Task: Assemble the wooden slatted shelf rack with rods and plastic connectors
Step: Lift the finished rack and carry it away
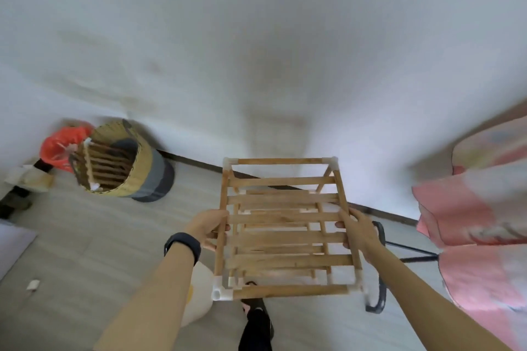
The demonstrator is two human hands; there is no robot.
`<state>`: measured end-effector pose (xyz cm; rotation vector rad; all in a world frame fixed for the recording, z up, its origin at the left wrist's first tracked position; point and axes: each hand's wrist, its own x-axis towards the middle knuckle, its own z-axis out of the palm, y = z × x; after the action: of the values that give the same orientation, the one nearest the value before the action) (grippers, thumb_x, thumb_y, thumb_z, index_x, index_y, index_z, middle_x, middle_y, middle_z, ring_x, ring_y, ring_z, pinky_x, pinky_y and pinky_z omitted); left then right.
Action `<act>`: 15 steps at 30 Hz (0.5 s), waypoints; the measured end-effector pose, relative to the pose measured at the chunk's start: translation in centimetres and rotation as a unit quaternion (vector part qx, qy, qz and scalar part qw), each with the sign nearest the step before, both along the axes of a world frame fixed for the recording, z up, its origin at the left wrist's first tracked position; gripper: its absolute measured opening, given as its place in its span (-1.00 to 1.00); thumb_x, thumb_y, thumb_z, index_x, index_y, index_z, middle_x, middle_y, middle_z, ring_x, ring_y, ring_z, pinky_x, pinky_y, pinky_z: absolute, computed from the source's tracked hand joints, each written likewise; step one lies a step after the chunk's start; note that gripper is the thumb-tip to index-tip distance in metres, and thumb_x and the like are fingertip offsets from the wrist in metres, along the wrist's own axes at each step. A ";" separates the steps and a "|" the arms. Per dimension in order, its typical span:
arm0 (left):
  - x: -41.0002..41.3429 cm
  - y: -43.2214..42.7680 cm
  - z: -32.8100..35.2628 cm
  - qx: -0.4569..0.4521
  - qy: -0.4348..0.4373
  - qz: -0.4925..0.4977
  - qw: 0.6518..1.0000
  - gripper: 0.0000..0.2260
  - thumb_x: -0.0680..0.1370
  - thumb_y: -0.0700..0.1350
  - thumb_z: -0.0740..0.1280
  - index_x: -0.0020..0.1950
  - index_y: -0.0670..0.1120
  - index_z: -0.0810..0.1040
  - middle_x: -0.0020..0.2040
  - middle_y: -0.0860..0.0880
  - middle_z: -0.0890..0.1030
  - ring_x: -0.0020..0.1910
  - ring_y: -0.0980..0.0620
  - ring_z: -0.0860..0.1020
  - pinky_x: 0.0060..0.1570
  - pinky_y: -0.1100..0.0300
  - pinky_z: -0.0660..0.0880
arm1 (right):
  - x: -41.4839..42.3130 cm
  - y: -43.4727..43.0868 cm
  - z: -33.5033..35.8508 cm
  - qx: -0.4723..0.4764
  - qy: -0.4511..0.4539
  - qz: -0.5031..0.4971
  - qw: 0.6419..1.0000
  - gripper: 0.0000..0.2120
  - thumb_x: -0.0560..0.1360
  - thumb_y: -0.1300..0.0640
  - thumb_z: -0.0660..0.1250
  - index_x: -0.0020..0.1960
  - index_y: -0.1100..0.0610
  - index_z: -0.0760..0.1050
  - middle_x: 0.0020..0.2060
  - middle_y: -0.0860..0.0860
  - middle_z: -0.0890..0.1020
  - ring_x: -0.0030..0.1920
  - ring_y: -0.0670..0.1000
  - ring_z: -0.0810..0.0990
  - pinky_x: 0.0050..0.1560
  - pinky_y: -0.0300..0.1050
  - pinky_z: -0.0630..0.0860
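The rack (288,218) hangs in the air between the hands; the left hand (209,226) curls round its left side rod, the right hand (358,229) round the right one; I'd worry about the white connector (221,292) nearest the left wrist; a twist could pop a rod loose and drop the lower tier; spare slats sit in the basket (114,168), well beyond the left hand.

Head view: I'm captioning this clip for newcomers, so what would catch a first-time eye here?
The wooden slatted rack held up mid-frame draws the eye first, the left hand gripping one side rail and the right hand the other. Next come the woven basket at left by the wall, slatted wood inside, and the pink cloth along the right edge.
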<state>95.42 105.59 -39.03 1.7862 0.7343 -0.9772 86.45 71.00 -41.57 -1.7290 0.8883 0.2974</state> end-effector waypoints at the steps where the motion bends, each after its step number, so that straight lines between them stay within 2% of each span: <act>1: 1.8 -0.1 -0.9 -0.004 0.010 -0.015 1.000 -0.80 0.65 0.01 0.27 0.04 -0.09 0.58 -0.15 -0.06 0.64 -0.21 -0.10 0.61 -0.29 0.00 0.57 | 1.1 -0.2 -1.0 0.016 0.020 -0.017 1.000 -0.78 0.67 -0.01 0.24 0.27 0.01 0.50 -0.08 0.12 0.67 -0.22 0.10 0.57 -0.32 -0.05 0.53; 4: 6.8 -0.6 -3.6 -0.001 0.024 -0.036 0.999 -0.79 0.62 0.03 0.31 -0.07 -0.08 0.60 -0.20 -0.06 0.59 -0.19 -0.13 0.58 -0.21 -0.07 0.59 | 4.2 -0.1 -4.2 0.038 0.064 -0.064 0.995 -0.76 0.67 0.04 0.25 0.30 0.07 0.50 -0.04 0.14 0.66 -0.17 0.10 0.60 -0.30 -0.05 0.53; 10: 14.3 -2.3 -10.1 0.020 0.018 -0.054 0.998 -0.85 0.66 -0.01 0.25 -0.04 -0.01 0.55 -0.12 -0.10 0.54 -0.10 -0.12 0.50 0.11 -0.18 0.51 | 9.5 0.9 -11.3 0.089 0.097 -0.173 0.976 -0.79 0.66 0.09 0.26 0.26 0.10 0.51 -0.18 0.12 0.62 -0.24 0.04 0.53 -0.31 -0.09 0.46; 15: 19.0 -4.3 -15.4 0.029 -0.001 -0.056 0.998 -0.90 0.69 -0.01 0.21 0.18 0.06 0.47 0.05 -0.03 0.57 0.00 0.02 0.52 0.14 -0.10 0.45 | 12.9 0.8 -16.6 0.090 0.092 -0.233 0.964 -0.76 0.67 0.06 0.24 0.29 0.08 0.48 -0.11 0.12 0.62 -0.15 0.05 0.54 -0.16 -0.02 0.50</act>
<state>114.42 101.34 -54.39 1.8960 0.6730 -1.0381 99.37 71.84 -58.16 -1.2919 1.3306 0.2168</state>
